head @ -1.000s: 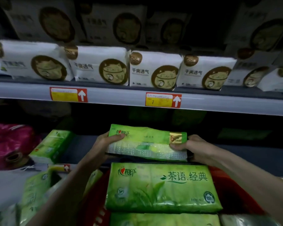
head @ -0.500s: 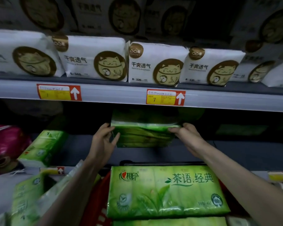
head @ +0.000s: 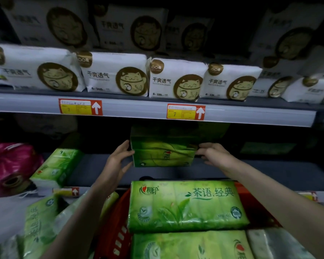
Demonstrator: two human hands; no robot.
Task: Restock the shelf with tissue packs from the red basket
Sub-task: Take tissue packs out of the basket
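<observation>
Flat-fingered left hand (head: 118, 161) and right hand (head: 213, 156) press the ends of green plastic-wrapped tissue pack (head: 163, 156), likely squaring it on grey metal shelf (head: 269, 171) above red plastic basket (head: 251, 204).

Shelved tissue pack (head: 163, 154): green, leaf print, small red heart mark.
Basket-top tissue pack (head: 185, 204): bright green, tea-leaf print, dark green lettering, red heart logo.
Basket (head: 116, 227): red.
Upper-shelf packs (head: 116, 75): white, brown-gold cat roundel.
Price tags (head: 185, 111): yellow, red border, white arrow.
Bag (head: 9, 165): magenta.
</observation>
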